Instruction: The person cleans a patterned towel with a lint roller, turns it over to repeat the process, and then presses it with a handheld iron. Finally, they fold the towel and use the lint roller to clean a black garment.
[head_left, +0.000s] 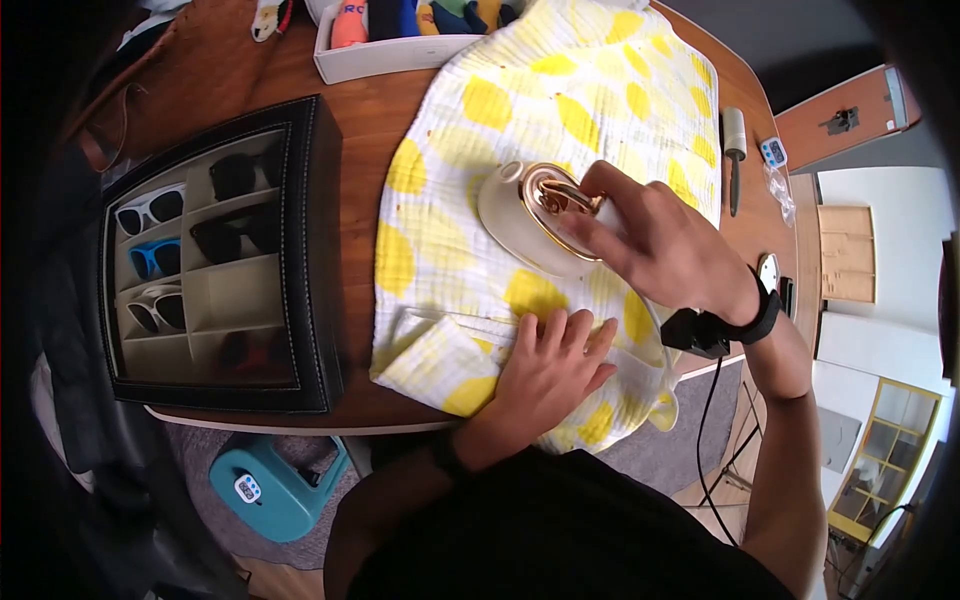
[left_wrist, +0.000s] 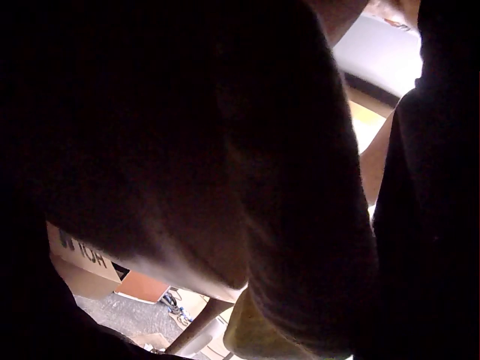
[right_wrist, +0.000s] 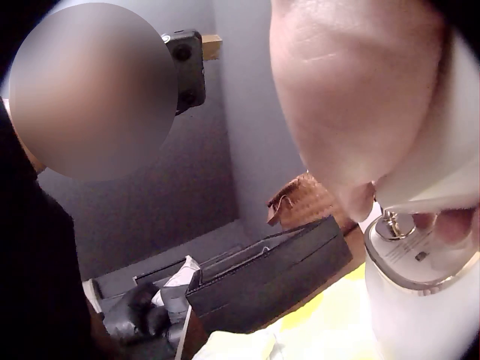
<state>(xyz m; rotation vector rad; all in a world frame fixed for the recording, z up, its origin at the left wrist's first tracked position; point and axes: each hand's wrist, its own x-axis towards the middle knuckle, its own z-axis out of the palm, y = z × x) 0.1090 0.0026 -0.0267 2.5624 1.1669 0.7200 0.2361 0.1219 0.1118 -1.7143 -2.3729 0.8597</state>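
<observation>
A small white iron with gold trim sits on a white muslin cloth patterned with yellow spots. My right hand grips the iron's handle from the right, fingers curled round it. In the right wrist view, the palm and fingertips show close around the iron. Nearer the table's front edge, my left hand rests on the cloth with fingers spread, beside a folded-over corner. Dark fabric fills most of the left wrist view and hides that hand.
Left of the cloth stands a black display case with several pairs of sunglasses. Behind is a white box of colourful rolled fabric. A lint roller and a blue timer lie right. A black cable hangs from my right wrist.
</observation>
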